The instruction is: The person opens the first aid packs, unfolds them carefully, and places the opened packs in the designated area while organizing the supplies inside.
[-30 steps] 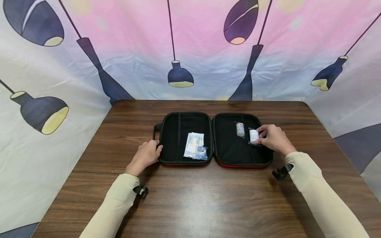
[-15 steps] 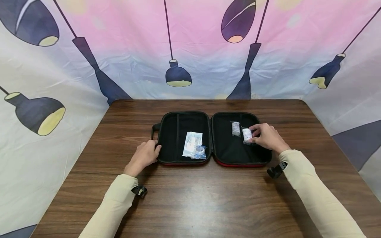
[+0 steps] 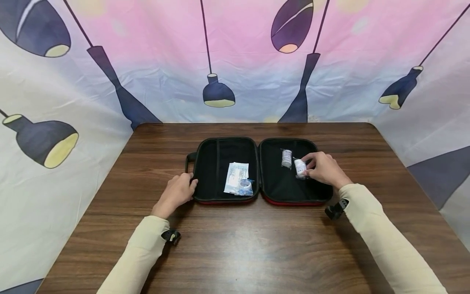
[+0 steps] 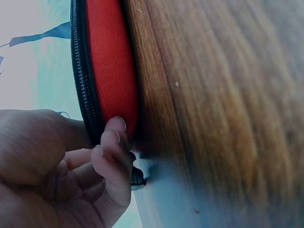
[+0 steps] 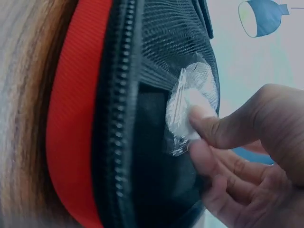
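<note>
Right hand point(image 3: 324, 168) pinches a white roll point(image 3: 300, 166) in clear wrapping point(image 5: 178, 147) between thumb and fingertips; left hand point(image 3: 175, 191) grips the near left corner of an open black case point(image 3: 284, 191), its thumb over the zipper point(image 4: 81, 76) and its fingers against the red shell point(image 4: 114, 66). Held in the right half of the case, the roll lies just beside a second wrapped roll point(image 3: 287, 158), farther from the person. Whether the held roll bears on the lining cannot be told. In the left half lie pale flat packets point(image 3: 234, 178), with a small wrapped ring point(image 3: 245, 185) at their lower right. Good practice for positioning the roll: keep the pinch light and on the body of the roll, since the loose film probably slips or crackles under a grip at its ends. Align the roll with its neighbour, let it meet the lining before the fingers part, and withdraw them straight up, lest they drag the film. A steady hold at the far corner should limit sliding of the case on the table point(image 3: 235, 245).
</note>
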Demonstrator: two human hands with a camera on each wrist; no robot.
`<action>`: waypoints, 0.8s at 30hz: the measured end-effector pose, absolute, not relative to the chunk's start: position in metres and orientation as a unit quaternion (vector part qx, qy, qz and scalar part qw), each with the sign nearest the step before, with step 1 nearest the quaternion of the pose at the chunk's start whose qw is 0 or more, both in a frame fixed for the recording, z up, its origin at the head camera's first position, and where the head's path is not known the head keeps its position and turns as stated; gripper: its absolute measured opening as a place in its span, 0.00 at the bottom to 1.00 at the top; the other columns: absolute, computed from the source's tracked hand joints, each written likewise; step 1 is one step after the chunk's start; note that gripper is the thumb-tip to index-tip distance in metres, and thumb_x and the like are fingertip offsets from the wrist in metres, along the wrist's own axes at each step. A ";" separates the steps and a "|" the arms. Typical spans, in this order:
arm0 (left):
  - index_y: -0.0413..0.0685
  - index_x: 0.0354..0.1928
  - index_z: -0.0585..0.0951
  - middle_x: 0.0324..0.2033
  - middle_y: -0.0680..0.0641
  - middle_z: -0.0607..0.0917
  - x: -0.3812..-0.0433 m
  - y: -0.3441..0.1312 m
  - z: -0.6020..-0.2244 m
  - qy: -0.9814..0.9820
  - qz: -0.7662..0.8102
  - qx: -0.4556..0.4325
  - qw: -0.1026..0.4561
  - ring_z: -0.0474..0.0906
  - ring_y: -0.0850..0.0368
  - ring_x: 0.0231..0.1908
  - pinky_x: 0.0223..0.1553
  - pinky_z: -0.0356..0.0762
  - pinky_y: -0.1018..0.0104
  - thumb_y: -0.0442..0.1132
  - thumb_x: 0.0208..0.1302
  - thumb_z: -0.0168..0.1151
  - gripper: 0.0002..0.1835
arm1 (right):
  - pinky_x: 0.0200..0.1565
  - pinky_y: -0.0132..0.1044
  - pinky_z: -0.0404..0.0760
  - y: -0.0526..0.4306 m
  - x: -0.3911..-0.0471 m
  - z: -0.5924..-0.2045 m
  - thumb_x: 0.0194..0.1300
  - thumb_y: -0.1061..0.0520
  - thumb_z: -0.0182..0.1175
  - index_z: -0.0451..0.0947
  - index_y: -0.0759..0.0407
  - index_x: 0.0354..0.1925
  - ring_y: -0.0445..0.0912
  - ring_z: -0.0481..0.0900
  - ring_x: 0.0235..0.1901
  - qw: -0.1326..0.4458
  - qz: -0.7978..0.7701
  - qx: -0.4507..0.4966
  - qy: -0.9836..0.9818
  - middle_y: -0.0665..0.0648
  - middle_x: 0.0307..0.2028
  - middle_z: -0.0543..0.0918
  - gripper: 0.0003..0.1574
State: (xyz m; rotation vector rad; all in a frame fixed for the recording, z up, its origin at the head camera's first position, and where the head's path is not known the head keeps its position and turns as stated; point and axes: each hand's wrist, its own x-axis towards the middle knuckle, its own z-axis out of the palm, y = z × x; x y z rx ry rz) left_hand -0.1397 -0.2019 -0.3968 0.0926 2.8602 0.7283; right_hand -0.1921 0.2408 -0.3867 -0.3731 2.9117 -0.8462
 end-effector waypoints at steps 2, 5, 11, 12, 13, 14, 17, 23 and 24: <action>0.22 0.67 0.68 0.29 0.42 0.85 -0.139 -0.203 -0.398 0.963 0.249 0.031 0.095 0.83 0.58 0.21 0.29 0.82 0.60 0.37 0.79 0.49 0.25 | 0.39 0.53 0.81 0.242 -0.193 -0.385 0.60 0.60 0.71 0.81 0.67 0.55 0.55 0.84 0.35 0.035 -0.258 -0.117 0.958 0.63 0.36 0.87 0.25; 0.22 0.67 0.68 0.28 0.42 0.85 -0.139 -0.203 -0.398 0.963 0.251 0.031 0.093 0.83 0.58 0.21 0.29 0.82 0.60 0.38 0.79 0.49 0.25 | 0.35 0.53 0.80 0.243 -0.194 -0.383 0.59 0.59 0.71 0.81 0.68 0.54 0.55 0.84 0.34 0.026 -0.233 -0.101 0.967 0.63 0.36 0.87 0.25; 0.23 0.67 0.68 0.23 0.46 0.83 -0.139 -0.203 -0.397 0.965 0.242 0.032 0.091 0.83 0.58 0.20 0.29 0.81 0.60 0.38 0.79 0.49 0.25 | 0.28 0.47 0.80 0.230 -0.197 -0.384 0.59 0.59 0.71 0.82 0.67 0.54 0.54 0.84 0.34 0.028 -0.213 -0.097 0.972 0.62 0.37 0.87 0.25; 0.24 0.68 0.68 0.23 0.46 0.83 -0.139 -0.203 -0.397 0.965 0.243 0.031 0.093 0.83 0.58 0.20 0.29 0.80 0.60 0.38 0.79 0.49 0.25 | 0.28 0.47 0.80 0.228 -0.198 -0.385 0.59 0.59 0.70 0.81 0.67 0.54 0.54 0.84 0.34 0.028 -0.215 -0.101 0.971 0.62 0.37 0.87 0.25; 0.23 0.68 0.68 0.22 0.46 0.82 -0.139 -0.202 -0.397 0.965 0.244 0.031 0.093 0.82 0.58 0.21 0.29 0.80 0.61 0.38 0.79 0.48 0.25 | 0.28 0.47 0.81 0.226 -0.198 -0.385 0.59 0.60 0.70 0.82 0.67 0.54 0.54 0.84 0.34 0.029 -0.218 -0.105 0.970 0.62 0.37 0.87 0.25; 0.24 0.68 0.68 0.22 0.46 0.82 -0.139 -0.202 -0.397 0.964 0.245 0.029 0.095 0.83 0.58 0.21 0.28 0.80 0.61 0.38 0.80 0.48 0.25 | 0.30 0.48 0.81 0.225 -0.199 -0.386 0.59 0.60 0.70 0.82 0.67 0.54 0.54 0.84 0.34 0.028 -0.223 -0.108 0.969 0.62 0.37 0.87 0.25; 0.23 0.68 0.67 0.24 0.45 0.83 -0.139 -0.201 -0.396 0.963 0.248 0.028 0.099 0.83 0.58 0.21 0.27 0.80 0.61 0.38 0.80 0.48 0.25 | 0.36 0.51 0.82 0.226 -0.199 -0.388 0.59 0.61 0.70 0.82 0.67 0.54 0.54 0.84 0.36 0.032 -0.246 -0.116 0.962 0.62 0.37 0.87 0.24; 0.23 0.67 0.69 0.27 0.43 0.84 -0.139 -0.202 -0.396 0.965 0.242 0.028 0.097 0.83 0.58 0.21 0.27 0.80 0.62 0.37 0.79 0.48 0.25 | 0.40 0.47 0.82 0.235 -0.202 -0.393 0.61 0.64 0.71 0.81 0.69 0.55 0.53 0.84 0.37 0.051 -0.312 -0.131 0.940 0.62 0.36 0.86 0.23; 0.23 0.67 0.69 0.28 0.42 0.84 -0.139 -0.202 -0.397 0.965 0.243 0.027 0.098 0.83 0.58 0.21 0.27 0.80 0.62 0.37 0.79 0.48 0.24 | 0.39 0.45 0.82 0.235 -0.202 -0.394 0.62 0.64 0.71 0.81 0.69 0.55 0.53 0.83 0.37 0.054 -0.323 -0.134 0.935 0.62 0.36 0.86 0.23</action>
